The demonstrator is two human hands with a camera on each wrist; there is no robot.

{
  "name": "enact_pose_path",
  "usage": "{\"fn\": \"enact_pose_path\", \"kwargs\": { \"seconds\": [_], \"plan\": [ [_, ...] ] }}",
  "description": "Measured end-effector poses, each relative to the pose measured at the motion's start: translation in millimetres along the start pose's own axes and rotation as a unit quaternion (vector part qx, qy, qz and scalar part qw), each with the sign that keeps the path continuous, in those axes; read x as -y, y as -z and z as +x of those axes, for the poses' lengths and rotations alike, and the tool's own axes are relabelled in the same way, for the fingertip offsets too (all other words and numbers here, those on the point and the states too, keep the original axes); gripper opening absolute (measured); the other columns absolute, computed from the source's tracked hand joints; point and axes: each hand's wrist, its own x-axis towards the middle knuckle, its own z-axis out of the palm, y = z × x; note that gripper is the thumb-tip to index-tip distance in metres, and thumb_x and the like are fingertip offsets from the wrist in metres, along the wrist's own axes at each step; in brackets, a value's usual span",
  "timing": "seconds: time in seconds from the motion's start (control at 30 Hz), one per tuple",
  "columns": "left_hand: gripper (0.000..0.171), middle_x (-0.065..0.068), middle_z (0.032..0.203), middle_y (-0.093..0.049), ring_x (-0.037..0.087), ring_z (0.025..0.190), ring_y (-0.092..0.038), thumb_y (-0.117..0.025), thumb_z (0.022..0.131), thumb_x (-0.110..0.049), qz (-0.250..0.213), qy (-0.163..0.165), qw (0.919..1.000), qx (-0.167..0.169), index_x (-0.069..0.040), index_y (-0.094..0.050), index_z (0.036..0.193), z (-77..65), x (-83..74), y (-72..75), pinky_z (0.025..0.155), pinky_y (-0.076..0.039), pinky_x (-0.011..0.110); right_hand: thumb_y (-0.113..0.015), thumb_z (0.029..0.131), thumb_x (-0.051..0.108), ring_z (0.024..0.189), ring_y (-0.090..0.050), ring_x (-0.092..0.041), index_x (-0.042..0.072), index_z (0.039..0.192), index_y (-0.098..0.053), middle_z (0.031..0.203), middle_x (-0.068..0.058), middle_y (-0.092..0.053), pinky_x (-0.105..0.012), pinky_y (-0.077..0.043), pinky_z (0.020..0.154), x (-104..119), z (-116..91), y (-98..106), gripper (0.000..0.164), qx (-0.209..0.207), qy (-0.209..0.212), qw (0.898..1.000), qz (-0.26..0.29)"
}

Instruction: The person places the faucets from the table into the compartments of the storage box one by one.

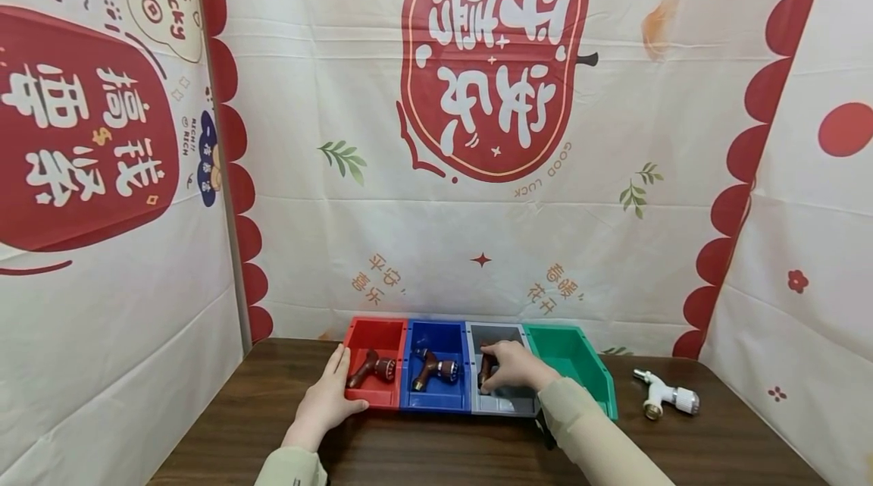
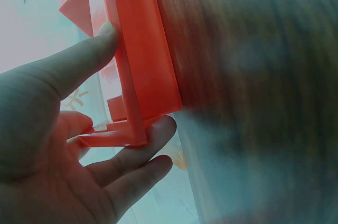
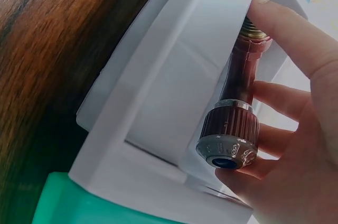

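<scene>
The step in hand looks to be the handling of a brown tap [image 3: 242, 78] in the grey bin [image 1: 501, 404], third from the left in the row. The right hand [image 1: 514, 366] reaches in from above, its grip closed about the tap, thumb towards the brass-threaded end and fingers along the body; whether the tap's weight is on the bin or the hand is hard to say from these angles. The left hand [image 1: 327, 399] grips the near left corner of the red bin [image 1: 377, 328], thumb at the front rim. A second tap [image 1: 371, 367] lies in the red bin and a third tap [image 1: 434, 370] in the blue bin [image 1: 439, 333]; a white tap [image 1: 664, 395] lies on the bench [image 1: 423, 448], right of the green bin [image 1: 569, 353]. As I judge it, the next move calls for a steady hold and care not to knock the knob on the grey wall.

No brand can be read on the taps or bins; pale marks on the knob's collar are too unclear. The wall cloth [image 1: 395, 221] carries "100% Lucky", "GOOD LUCK", "RICH", "DAY" and Chinese characters, among them 平安喜乐 and 春暖花开.
</scene>
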Motion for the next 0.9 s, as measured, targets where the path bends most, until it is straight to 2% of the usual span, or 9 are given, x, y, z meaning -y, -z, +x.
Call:
{"fn": "enact_pose_path", "kwargs": {
  "seconds": [0.13,0.27,0.43,0.77,0.9],
  "plan": [
    [0.101,0.017,0.158,-0.019,0.046,0.116,-0.052,-0.085,0.073,-0.028,0.000,0.000,1.0000,0.000,0.001,-0.028,0.151,0.5,-0.7,0.2,0.086,-0.046,0.062,-0.085,0.072,0.024,0.064,-0.051,-0.007,0.007,0.105,-0.068,0.073,0.013,-0.063,-0.036,-0.048,0.075,0.4,-0.4,0.1,0.041,-0.001,0.000,1.000,0.002],
    [0.101,0.017,0.158,-0.020,0.046,0.116,-0.052,-0.085,0.073,-0.028,0.000,-0.001,1.0000,-0.001,0.001,-0.028,0.151,-0.1,-1.6,0.6,0.086,-0.046,0.063,-0.085,0.071,0.023,0.068,-0.055,-0.007,-0.003,0.117,-0.064,0.073,0.012,-0.063,-0.040,-0.051,0.079,1.1,-1.7,0.5,0.057,-0.002,-0.003,1.000,0.001],
    [0.101,0.017,0.158,-0.020,0.046,0.117,-0.051,-0.086,0.072,-0.028,0.000,-0.003,1.0000,-0.003,0.001,-0.028,0.151,-1.6,-2.4,1.2,0.086,-0.046,0.062,-0.085,0.069,0.023,0.069,-0.054,-0.006,-0.007,0.124,-0.060,0.071,0.013,-0.061,-0.039,-0.052,0.078,-0.4,-0.9,-3.3,0.067,0.002,-0.009,1.000,-0.014],
    [0.101,0.016,0.158,-0.019,0.046,0.116,-0.052,-0.085,0.073,-0.029,0.005,0.002,1.0000,-0.001,0.000,-0.028,0.151,1.9,0.5,-0.1,0.086,-0.046,0.062,-0.085,0.069,0.021,0.070,-0.055,-0.007,-0.005,0.122,-0.061,0.071,0.010,-0.061,-0.042,-0.052,0.084,1.4,2.0,-4.2,0.063,0.008,-0.013,1.000,-0.021],
    [0.102,0.015,0.158,-0.019,0.046,0.117,-0.051,-0.085,0.073,-0.029,0.001,0.003,1.0000,0.002,-0.001,-0.027,0.151,1.3,0.7,-0.9,0.086,-0.046,0.063,-0.084,0.070,0.019,0.071,-0.054,-0.009,-0.005,0.120,-0.063,0.071,0.009,-0.060,-0.041,-0.051,0.081,-0.4,3.3,-6.3,0.059,0.014,-0.022,0.999,-0.023]
  ]
}}
